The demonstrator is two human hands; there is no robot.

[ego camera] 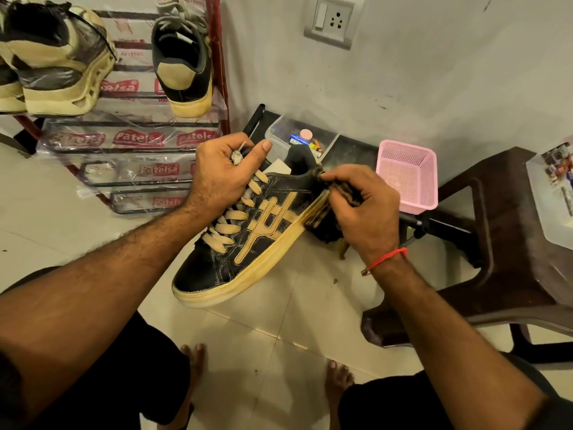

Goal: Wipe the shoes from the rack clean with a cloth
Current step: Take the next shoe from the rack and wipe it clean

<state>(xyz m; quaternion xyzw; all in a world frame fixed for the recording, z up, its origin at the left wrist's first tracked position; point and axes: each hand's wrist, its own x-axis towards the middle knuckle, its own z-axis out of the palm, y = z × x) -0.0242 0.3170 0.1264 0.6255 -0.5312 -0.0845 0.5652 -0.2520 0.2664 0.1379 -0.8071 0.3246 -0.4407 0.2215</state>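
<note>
Your left hand (221, 178) is gripping the shoe (248, 240) over the laces, holding it in the air above the floor, toe toward you. Your right hand (362, 209) is clenching the cloth (322, 225) against the sole's heel edge. Its mate (184, 57) is sitting at the rack's (221, 88) right edge.

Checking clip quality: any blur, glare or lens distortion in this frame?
Head view: warm yellowish light; right hand and cloth slightly motion-blurred, while the black shoe in the left hand stays sharp; glare on the rack plastic wrap; wide-angle bending stretches the edges.
</note>
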